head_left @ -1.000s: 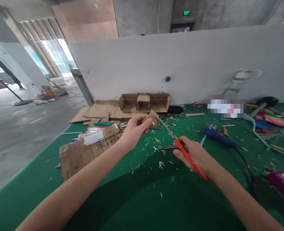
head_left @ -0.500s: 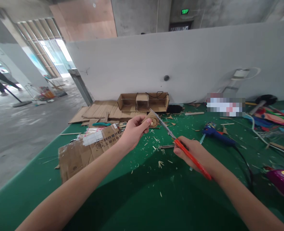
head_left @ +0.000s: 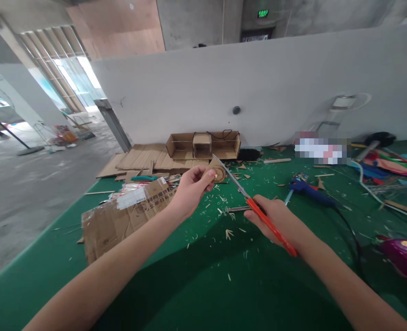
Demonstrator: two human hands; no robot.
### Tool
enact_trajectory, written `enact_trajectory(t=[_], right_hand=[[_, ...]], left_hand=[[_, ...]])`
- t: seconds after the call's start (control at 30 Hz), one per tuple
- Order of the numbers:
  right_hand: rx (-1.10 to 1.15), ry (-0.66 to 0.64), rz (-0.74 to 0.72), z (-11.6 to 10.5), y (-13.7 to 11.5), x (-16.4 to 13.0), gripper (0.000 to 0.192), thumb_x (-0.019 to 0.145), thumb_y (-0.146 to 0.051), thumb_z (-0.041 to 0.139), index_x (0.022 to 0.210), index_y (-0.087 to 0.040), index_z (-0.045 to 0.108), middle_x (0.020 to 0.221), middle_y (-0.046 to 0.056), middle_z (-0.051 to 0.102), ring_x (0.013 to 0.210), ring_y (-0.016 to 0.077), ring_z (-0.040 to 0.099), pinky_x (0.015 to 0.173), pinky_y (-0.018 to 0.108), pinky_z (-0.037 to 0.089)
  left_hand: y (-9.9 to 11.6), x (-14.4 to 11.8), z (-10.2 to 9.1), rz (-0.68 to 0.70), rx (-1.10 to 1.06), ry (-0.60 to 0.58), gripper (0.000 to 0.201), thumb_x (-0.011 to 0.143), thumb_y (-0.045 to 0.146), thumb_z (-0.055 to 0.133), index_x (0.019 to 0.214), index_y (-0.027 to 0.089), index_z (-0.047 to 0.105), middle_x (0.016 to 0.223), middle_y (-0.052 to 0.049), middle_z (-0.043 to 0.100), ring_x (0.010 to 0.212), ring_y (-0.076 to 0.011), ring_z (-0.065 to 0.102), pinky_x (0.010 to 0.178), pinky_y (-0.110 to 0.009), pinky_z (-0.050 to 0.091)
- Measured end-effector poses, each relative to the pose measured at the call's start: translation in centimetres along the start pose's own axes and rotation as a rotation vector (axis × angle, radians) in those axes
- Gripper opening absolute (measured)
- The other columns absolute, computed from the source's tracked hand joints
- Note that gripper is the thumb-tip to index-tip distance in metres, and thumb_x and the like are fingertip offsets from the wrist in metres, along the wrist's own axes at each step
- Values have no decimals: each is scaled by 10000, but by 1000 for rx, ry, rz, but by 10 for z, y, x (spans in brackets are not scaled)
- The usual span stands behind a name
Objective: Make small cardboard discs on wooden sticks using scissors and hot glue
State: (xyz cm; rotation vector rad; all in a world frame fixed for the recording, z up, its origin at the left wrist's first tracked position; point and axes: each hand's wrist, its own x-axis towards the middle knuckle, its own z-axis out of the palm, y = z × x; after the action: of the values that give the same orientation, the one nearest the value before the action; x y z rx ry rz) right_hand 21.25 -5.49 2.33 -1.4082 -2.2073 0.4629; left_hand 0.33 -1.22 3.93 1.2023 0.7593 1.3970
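Observation:
My left hand (head_left: 197, 186) pinches a small piece of cardboard (head_left: 220, 173) with a round shape on it, thumb pressed on its near face. My right hand (head_left: 270, 215) is wrapped round the red handles of a pair of scissors (head_left: 237, 185). The metal blades point up and to the left, lying along the right and upper edge of the cardboard piece. Whether the blades are parted is hard to make out. Behind the hands stands a long cardboard box (head_left: 181, 146) with a squarer section in its middle.
A printed cardboard sheet (head_left: 117, 230) lies on the green table at left, with flat cardboard (head_left: 148, 156) behind it. At right are a blue glue gun (head_left: 308, 191) and a purple object (head_left: 405, 257). Scraps surround a metal tool (head_left: 237, 209). A white partition (head_left: 275, 82) borders the back.
The scissors have shifted slightly left against the cardboard piece, and the whole view has moved a little. Both hands keep their holds. A person at far left has moved mostly out of view.

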Motion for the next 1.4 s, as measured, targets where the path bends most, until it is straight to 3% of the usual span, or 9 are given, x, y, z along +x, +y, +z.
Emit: enact_trajectory(t=[0.53,0.73,0.87,1.13,1.4], right_hand=[[-174,198,-34,15,5,0,329,873,-505,407,686,-235,415,505,6,525,441,159,491,455,282,325],[65,94,36,8,9,1,274,867,-482,427,837,-212,467,620,22,611,511,163,571,487,288,400],[115,7,35,8,9,0,292,866,-500,427,911,-212,430,711,44,634,608,191,609,513,308,425],[132,-10,10,7,1,0,233,859,-448,466,873,-217,442,800,80,675,624,193,607,559,325,416],[65,1,25,6,1,0,275,849,-494,463,822,-224,427,720,51,636,581,177,577,540,312,398]], left_hand=[[8,-1,1,-40,-18,1,186,749,314,678,731,153,587,722,11,546,623,-67,497,560,-215,366],[9,1,-3,-48,-34,28,185,746,338,674,782,167,613,799,-8,589,730,-104,550,656,-250,452],[8,2,-3,-9,0,84,180,732,322,693,806,171,628,822,-6,604,732,-89,530,630,-216,436],[5,1,-1,-24,-79,57,197,708,292,713,802,177,585,802,14,599,761,-105,578,625,-224,435],[4,2,-1,9,-34,73,192,711,291,713,775,163,585,751,21,574,695,-80,534,611,-216,439]])
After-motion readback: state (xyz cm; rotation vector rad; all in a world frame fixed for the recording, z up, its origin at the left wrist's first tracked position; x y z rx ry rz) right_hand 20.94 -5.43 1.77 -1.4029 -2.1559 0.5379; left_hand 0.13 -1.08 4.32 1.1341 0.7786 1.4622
